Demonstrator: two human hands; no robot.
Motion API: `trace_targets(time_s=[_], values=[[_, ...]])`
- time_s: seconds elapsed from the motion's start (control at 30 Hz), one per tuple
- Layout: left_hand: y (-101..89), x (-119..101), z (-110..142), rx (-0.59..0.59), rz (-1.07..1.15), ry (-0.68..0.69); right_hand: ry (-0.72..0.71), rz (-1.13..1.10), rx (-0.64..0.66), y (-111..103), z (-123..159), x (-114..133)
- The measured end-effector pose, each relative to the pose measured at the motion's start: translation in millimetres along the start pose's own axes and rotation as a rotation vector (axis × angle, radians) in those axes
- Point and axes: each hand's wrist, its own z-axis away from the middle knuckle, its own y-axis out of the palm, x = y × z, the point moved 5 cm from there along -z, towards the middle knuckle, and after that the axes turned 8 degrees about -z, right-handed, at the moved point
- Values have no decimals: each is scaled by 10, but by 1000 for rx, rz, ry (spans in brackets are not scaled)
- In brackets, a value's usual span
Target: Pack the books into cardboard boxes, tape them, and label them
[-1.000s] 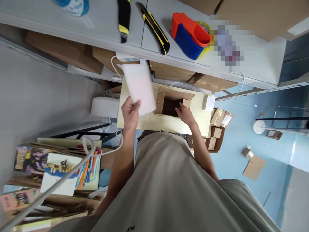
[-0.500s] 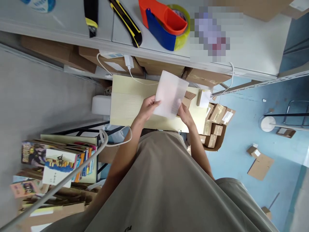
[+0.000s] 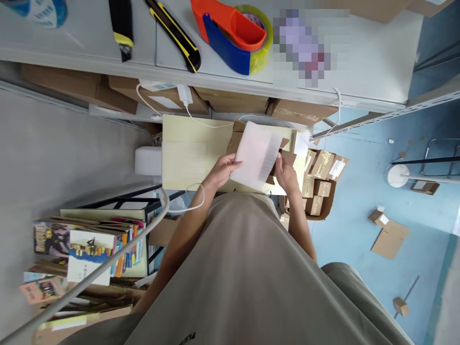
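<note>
My left hand [image 3: 223, 170] pinches the near left edge of a white translucent sheet [image 3: 257, 154], holding it tilted over a small open cardboard box [image 3: 237, 135] on a pale yellow board [image 3: 187, 153]. My right hand [image 3: 286, 172] is closed on the sheet's right side, at the box's right flap; most of the box is hidden under the sheet.
A grey shelf [image 3: 359, 72] above carries an orange and blue tape dispenser [image 3: 233, 36], two yellow-black utility knives [image 3: 174, 33] and a tape roll [image 3: 36, 9]. Taped small boxes [image 3: 321, 184] sit right of the board. Stacked books [image 3: 89, 239] lie at left. Cardboard scraps [image 3: 390, 237] dot the blue floor.
My left hand swung the white sheet from the board's left side over the open box. My right hand left the box's inside and took the sheet's right side.
</note>
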Motion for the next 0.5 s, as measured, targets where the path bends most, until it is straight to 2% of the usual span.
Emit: trace_targets(time_s=[0.13,0.27,0.37,0.5], values=[[217,132,-187,16,-19,-14,-44,-430,79,31,-86,1],[275,217,-299,-6,-57,35,-9,-608,52,167,-121,-46],[203,225,-287,-1,-166,106,11,-660,-20,194,-116,-147],[-72,203,-221,-114,-484,235,-162,-511,-171,7,-105,-160]])
